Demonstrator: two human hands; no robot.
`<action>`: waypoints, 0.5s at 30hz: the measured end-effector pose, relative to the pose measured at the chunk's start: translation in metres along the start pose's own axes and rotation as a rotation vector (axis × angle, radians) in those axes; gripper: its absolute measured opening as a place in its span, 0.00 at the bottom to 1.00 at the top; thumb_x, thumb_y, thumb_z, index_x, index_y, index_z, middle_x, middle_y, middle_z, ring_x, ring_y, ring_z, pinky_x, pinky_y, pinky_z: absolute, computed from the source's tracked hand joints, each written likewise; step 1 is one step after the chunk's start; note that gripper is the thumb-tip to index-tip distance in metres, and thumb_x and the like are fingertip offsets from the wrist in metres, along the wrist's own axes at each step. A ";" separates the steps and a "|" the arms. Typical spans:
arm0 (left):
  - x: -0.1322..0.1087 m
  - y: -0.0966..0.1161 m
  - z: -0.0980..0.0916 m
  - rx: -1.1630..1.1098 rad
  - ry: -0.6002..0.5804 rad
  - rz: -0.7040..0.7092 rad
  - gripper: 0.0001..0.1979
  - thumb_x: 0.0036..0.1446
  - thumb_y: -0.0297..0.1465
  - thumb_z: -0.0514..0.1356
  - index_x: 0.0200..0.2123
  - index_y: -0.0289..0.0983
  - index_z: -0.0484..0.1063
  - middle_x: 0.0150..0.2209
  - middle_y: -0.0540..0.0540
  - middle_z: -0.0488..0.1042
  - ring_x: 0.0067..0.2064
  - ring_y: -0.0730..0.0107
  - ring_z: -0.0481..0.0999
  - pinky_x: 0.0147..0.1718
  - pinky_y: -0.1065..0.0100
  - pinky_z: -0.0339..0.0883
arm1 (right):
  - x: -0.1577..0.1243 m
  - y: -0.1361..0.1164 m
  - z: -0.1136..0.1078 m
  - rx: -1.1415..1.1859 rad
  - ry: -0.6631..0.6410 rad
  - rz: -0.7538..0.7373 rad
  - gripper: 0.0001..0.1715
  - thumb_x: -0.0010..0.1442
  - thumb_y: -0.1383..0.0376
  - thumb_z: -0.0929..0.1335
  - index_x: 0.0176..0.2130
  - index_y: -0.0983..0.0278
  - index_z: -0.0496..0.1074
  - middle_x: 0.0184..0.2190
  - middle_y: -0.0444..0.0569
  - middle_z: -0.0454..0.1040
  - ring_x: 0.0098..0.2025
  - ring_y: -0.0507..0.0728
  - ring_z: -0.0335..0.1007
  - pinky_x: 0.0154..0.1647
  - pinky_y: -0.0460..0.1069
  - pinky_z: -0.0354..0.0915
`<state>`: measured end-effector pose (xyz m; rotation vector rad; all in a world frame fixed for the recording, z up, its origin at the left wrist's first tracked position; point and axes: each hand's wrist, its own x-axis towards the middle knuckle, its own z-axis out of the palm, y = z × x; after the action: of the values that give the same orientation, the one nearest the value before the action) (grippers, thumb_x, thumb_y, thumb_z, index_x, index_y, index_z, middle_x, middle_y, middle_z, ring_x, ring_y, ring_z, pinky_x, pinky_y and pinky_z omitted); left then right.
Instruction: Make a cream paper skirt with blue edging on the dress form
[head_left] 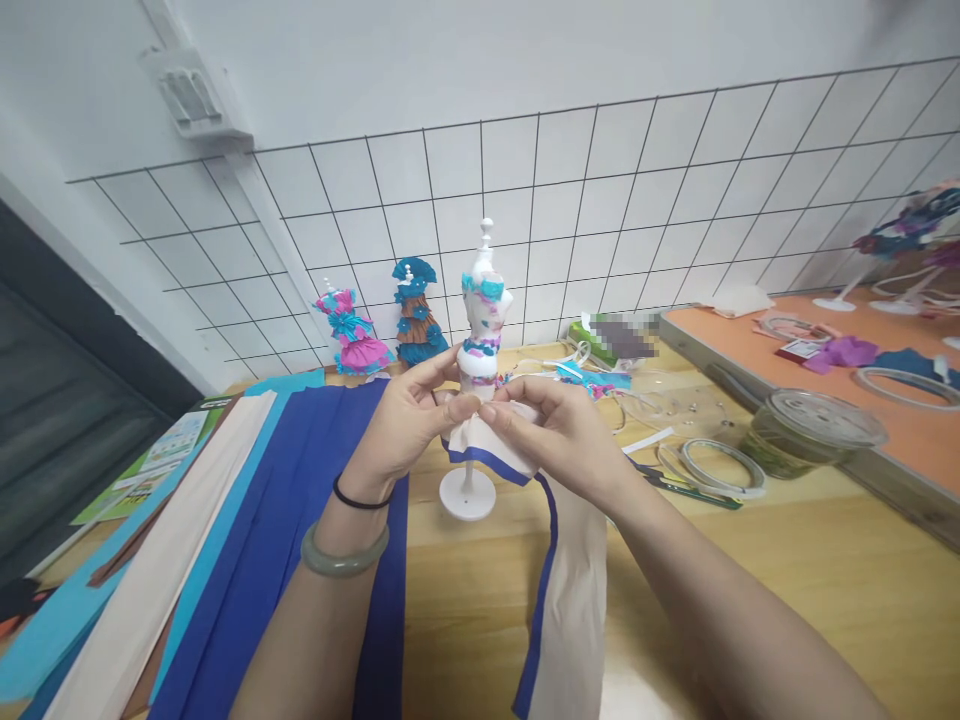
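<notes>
A small white mannequin (484,315) with teal and purple bits on its torso stands upright on a round white base (467,496). Around its lower part hangs a cream strip (574,600) edged in dark blue, which trails down over the table to the right of the base. My left hand (416,410) pinches the strip's top edge at the mannequin's hip, its fingertips beside the body. From the right, my right hand (559,430) pinches the same strip, with both thumbs nearly touching in front.
Long blue strips (300,500) and a cream strip (172,540) lie at the left. Two dressed mannequins (414,320) stand behind. On the right are scissors (694,487), tape rolls (724,468), a clear lidded tub (806,435) and an orange board (825,390).
</notes>
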<state>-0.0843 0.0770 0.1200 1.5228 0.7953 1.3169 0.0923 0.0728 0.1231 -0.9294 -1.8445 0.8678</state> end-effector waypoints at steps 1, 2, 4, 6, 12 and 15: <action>-0.001 0.002 0.001 0.010 -0.012 -0.006 0.29 0.49 0.33 0.66 0.55 0.41 0.66 0.51 0.42 0.70 0.36 0.68 0.74 0.30 0.69 0.69 | 0.000 0.000 0.000 -0.006 0.011 -0.007 0.14 0.56 0.56 0.67 0.30 0.65 0.71 0.20 0.43 0.67 0.21 0.49 0.59 0.21 0.44 0.55; -0.002 0.003 0.002 0.018 -0.024 -0.012 0.29 0.49 0.33 0.66 0.56 0.41 0.65 0.51 0.41 0.70 0.35 0.69 0.74 0.29 0.70 0.69 | 0.001 0.000 -0.001 -0.013 0.019 -0.014 0.13 0.56 0.57 0.67 0.29 0.65 0.71 0.21 0.43 0.68 0.22 0.49 0.60 0.22 0.44 0.56; -0.003 0.006 0.004 0.034 -0.039 -0.029 0.31 0.49 0.33 0.66 0.57 0.39 0.64 0.49 0.40 0.72 0.32 0.71 0.73 0.26 0.71 0.68 | 0.001 0.002 -0.001 -0.022 0.022 -0.037 0.13 0.56 0.57 0.67 0.29 0.65 0.71 0.22 0.44 0.70 0.24 0.50 0.62 0.23 0.44 0.57; -0.004 0.009 0.005 0.050 -0.046 -0.051 0.32 0.47 0.32 0.66 0.57 0.39 0.64 0.48 0.41 0.72 0.31 0.72 0.73 0.25 0.72 0.68 | 0.001 0.004 -0.001 -0.030 0.022 -0.059 0.12 0.57 0.58 0.67 0.31 0.65 0.71 0.25 0.45 0.72 0.26 0.51 0.64 0.25 0.45 0.59; -0.005 0.012 0.006 0.065 -0.032 -0.063 0.30 0.46 0.30 0.67 0.54 0.39 0.66 0.50 0.42 0.71 0.38 0.66 0.75 0.34 0.68 0.71 | 0.002 0.010 0.001 -0.057 0.004 -0.071 0.12 0.57 0.57 0.67 0.32 0.64 0.72 0.26 0.45 0.73 0.27 0.51 0.66 0.26 0.45 0.58; -0.004 0.010 0.005 0.047 -0.018 -0.059 0.29 0.46 0.30 0.67 0.54 0.38 0.66 0.50 0.41 0.71 0.41 0.63 0.75 0.36 0.66 0.72 | 0.002 0.011 0.001 -0.082 0.023 -0.066 0.15 0.57 0.54 0.67 0.31 0.64 0.71 0.24 0.45 0.72 0.27 0.51 0.65 0.25 0.45 0.57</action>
<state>-0.0813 0.0687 0.1280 1.5341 0.8584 1.2483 0.0933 0.0795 0.1143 -0.9197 -1.8916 0.7430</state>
